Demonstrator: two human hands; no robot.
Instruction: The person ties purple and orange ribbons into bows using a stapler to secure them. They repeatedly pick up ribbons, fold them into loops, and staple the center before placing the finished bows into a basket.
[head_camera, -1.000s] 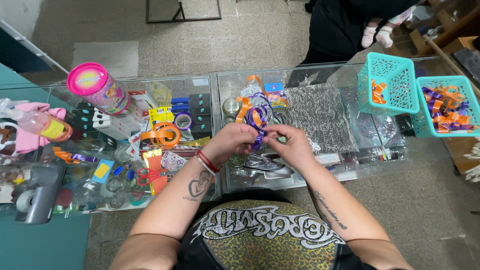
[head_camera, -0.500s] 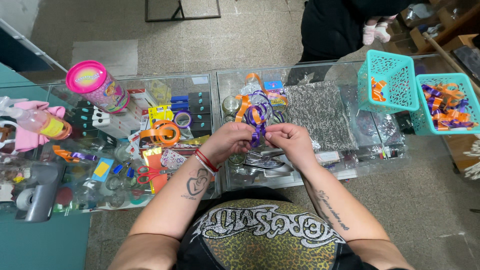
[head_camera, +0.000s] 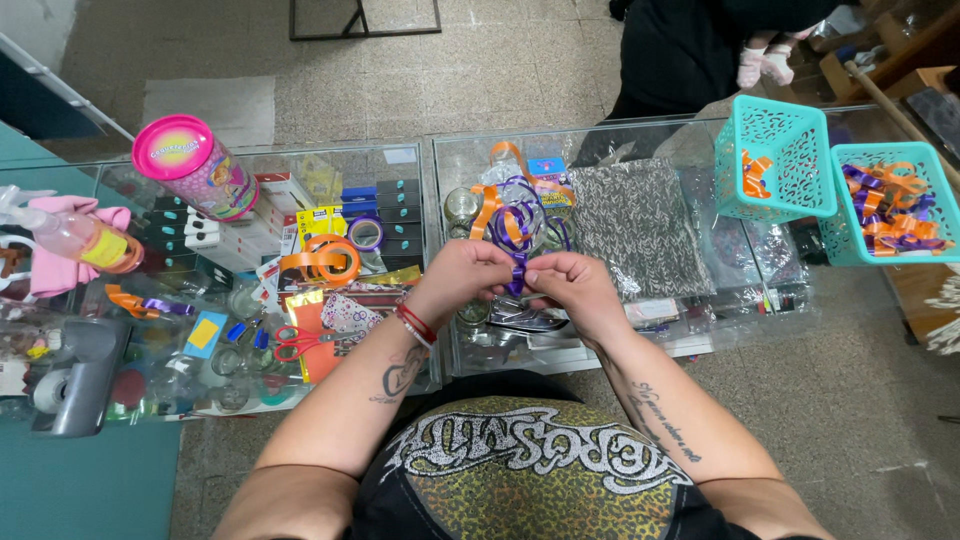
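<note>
Pinching a purple ribbon bow (head_camera: 516, 240) between them, the left hand (head_camera: 462, 278) and right hand (head_camera: 570, 285) meet at the middle of the frame, above the glass counter (head_camera: 640, 330). Against half a second ago the hands sit a little closer together, and the bow's loops rise more plainly above the fingertips; the arms have hardly shifted. Both grips are narrow: thumb and fingers of each hand close on the bow's lower knot, the left from the left side, the right from the right, knuckles nearly touching. Orange loops seem to be bound in with the purple ones, though they may lie on the glass behind; the view does not settle it.

Just left of the left hand lies a roll of orange ribbon (head_camera: 322, 258), and below it red-handled scissors (head_camera: 300, 343). A grey patterned bag (head_camera: 640, 225) lies right of the bow. Toward the upper right stand two teal baskets (head_camera: 790, 160), each with ribbon pieces inside. At upper left a pink-lidded round canister (head_camera: 190, 165) stands on the counter, with a tape dispenser (head_camera: 75, 375) at the lower left edge.
</note>
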